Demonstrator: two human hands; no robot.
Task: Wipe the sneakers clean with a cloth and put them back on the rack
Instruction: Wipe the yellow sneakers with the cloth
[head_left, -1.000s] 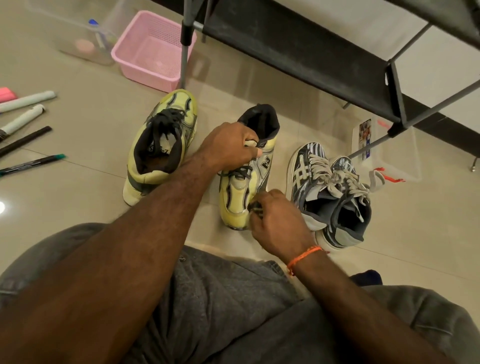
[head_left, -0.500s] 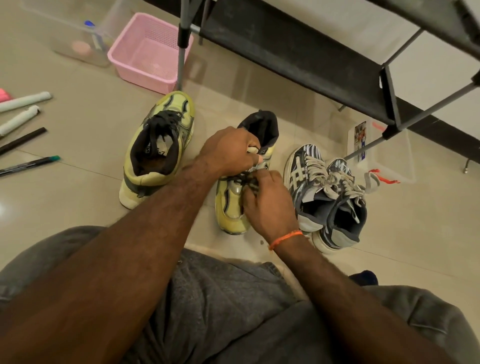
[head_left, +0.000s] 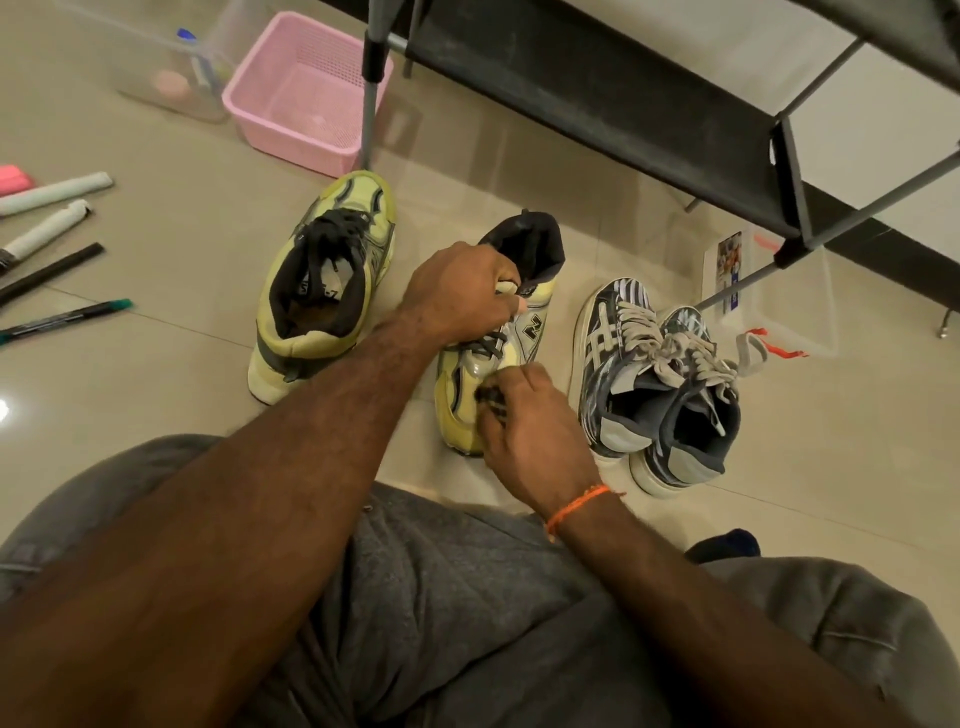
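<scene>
A: Item one, centre of frame?
B: Yellow shoe (head_left: 519, 332), on the floor (head_left: 182, 249), heel toward the top of the frame. The left hand (head_left: 457, 296) gripped its collar and tongue, fingers curled round them.

A: The other hand?
B: The right hand (head_left: 530, 421) was just below, at the toe end, fingers pinched on a small dark cloth (head_left: 491, 397) pressed against the upper. An orange thread (head_left: 576, 506) circled that wrist.

A: Its mate?
B: Second yellow shoe (head_left: 322, 291), left of centre, upright, apart from the first, nobody touching it.

A: Right of centre?
B: Grey striped pair (head_left: 654, 384), the two shoes touching, pale laces loose.

A: The rack?
B: Black rack (head_left: 597, 88), across the top and upper right; its shelf bore no shoes in the part seen. One leg (head_left: 370, 104) stood just beside a pink basket (head_left: 306, 93).

A: Remainder?
B: Clear tub (head_left: 171, 67), upper left, contents blurred. Clear box (head_left: 769, 301) at the right, under the rack. Several pens (head_left: 57, 260) lay at the left edge. Grey trousers (head_left: 467, 597) filled the bottom.
</scene>
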